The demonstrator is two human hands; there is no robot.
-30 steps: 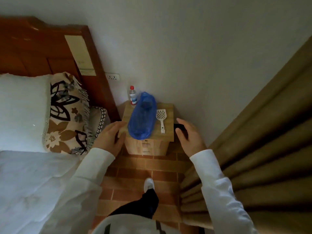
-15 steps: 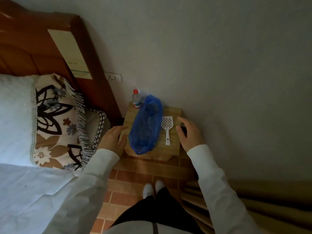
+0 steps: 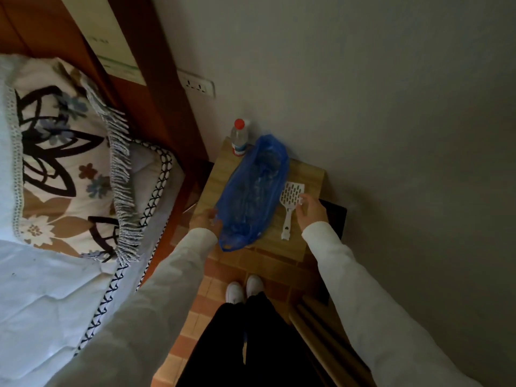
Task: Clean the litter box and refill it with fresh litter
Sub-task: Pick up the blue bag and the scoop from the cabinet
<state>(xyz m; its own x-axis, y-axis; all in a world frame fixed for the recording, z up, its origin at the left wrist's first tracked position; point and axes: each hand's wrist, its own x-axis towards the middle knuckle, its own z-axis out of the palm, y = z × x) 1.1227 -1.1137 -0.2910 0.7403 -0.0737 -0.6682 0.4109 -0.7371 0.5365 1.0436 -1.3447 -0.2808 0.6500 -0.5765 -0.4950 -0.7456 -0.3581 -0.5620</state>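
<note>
A crumpled blue plastic bag [image 3: 254, 191] lies along the top of a small wooden nightstand [image 3: 304, 174]. A white slotted litter scoop [image 3: 290, 203] lies flat to its right, handle toward me. My left hand [image 3: 207, 220] is at the bag's near-left edge with its fingertips against the plastic; I cannot make out whether it grips. My right hand [image 3: 311, 209] hovers at the scoop's right side, its straight fingertips touching the edge of the scoop's head. No litter box is in view.
A clear bottle with a red cap [image 3: 239, 136] stands at the nightstand's back-left corner by the wall. A dark flat object [image 3: 335, 216] sits right of the nightstand. The bed with a patterned pillow [image 3: 64, 169] is on the left, and folded curtain [image 3: 329, 347] hangs at the lower right.
I have stepped closer to the nightstand. My left hand has moved right onto the bag's edge, and my right hand has moved in from the nightstand's right edge to the scoop.
</note>
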